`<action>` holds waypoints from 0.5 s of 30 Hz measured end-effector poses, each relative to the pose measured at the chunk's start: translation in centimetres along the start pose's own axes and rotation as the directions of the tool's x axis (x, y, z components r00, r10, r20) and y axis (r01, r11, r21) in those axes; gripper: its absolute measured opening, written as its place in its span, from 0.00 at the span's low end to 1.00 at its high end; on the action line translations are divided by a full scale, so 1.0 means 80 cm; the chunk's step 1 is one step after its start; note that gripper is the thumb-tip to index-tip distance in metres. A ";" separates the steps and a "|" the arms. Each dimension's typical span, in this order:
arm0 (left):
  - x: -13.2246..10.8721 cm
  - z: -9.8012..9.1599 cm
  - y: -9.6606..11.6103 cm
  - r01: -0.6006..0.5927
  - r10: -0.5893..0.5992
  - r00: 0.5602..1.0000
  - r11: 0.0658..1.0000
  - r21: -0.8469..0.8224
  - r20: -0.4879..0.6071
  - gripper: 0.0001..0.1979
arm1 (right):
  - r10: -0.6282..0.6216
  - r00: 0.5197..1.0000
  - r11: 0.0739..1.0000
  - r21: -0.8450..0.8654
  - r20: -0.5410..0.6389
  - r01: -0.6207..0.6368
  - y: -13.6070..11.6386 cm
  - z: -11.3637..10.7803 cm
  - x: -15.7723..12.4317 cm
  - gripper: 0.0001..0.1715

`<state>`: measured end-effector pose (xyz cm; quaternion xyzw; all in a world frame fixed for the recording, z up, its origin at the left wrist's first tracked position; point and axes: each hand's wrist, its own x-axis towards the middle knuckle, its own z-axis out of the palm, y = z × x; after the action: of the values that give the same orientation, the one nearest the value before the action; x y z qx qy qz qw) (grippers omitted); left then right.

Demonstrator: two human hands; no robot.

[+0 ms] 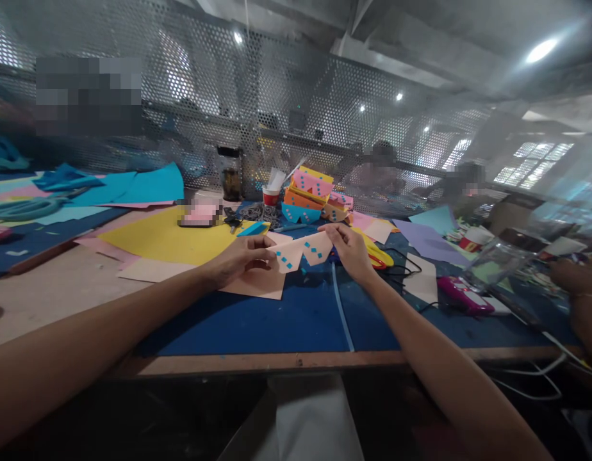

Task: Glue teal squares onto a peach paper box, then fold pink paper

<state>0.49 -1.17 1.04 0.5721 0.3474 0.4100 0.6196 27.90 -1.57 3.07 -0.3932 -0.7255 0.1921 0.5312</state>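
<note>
A pale pink paper cutout [316, 247], shaped like a pair of glasses and dotted with small blue squares, is held up above the table. My left hand [245, 259] pinches its left end, fingers closed. At the other end, the thumb and fingers of my right hand [348, 248] grip the upper right corner. Beneath my left hand lies a sheet of peach paper [270, 286]. Yellow-handled scissors [380, 256] rest just beyond my right hand. Behind the cutout stands a pile of similar decorated paper pieces [305, 195] in blue, orange and pink.
A dark-lidded bottle [230, 176] and a red and white cup [271, 194] stand near the perforated metal screen [204, 83]. Yellow paper [156, 237] spreads left. At right are a magenta device [462, 296], a clear container [505, 256] and another person's hand [572, 275].
</note>
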 end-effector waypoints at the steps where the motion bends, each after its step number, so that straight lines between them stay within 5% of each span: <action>1: 0.000 0.000 0.000 0.000 0.000 1.000 1.000 0.000 -0.003 0.11 | -0.002 1.000 1.000 0.000 0.000 0.002 0.000 0.000 0.000 0.23; 15: -0.001 0.002 0.001 0.006 -0.006 1.000 1.000 0.026 0.000 0.11 | -0.007 1.000 1.000 -0.011 0.004 0.007 -0.003 0.000 -0.002 0.23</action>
<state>0.57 -1.28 1.13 0.5791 0.3542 0.4035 0.6135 27.86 -1.81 3.14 -0.3931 -0.7291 0.1870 0.5282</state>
